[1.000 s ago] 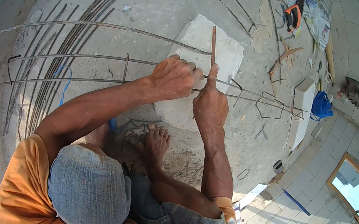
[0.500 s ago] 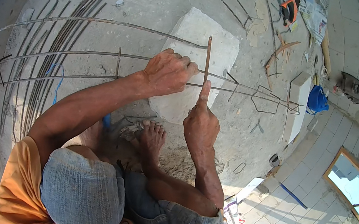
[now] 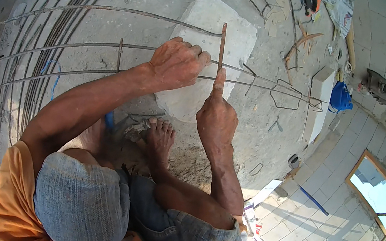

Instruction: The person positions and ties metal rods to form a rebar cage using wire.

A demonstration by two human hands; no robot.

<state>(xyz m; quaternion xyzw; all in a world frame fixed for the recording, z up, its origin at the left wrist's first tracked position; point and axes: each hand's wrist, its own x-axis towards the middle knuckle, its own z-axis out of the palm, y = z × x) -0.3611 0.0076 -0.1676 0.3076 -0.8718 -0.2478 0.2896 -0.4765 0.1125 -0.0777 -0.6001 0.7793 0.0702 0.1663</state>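
Fingers of the left hand (image 3: 177,64), head view, are clenched around the middle long bar (image 3: 82,44), which enters the fist at 9 o'clock and emerges at 3 o'clock. Right hand (image 3: 216,120): the index finger is extended toward 12 o'clock, its tip against the short rusty bar (image 3: 221,48); the remaining fingers are curled, and whether they grasp anything cannot be told. The short rusty bar rises from that fingertip toward 12 o'clock, lying at 1 o'clock from the left fist. Near its top it meets the right end of the upper long bar (image 3: 119,9). Beneath both hands lies a pale slab (image 3: 239,41). Loose rods (image 3: 59,30) lie at 9 o'clock from the left hand.
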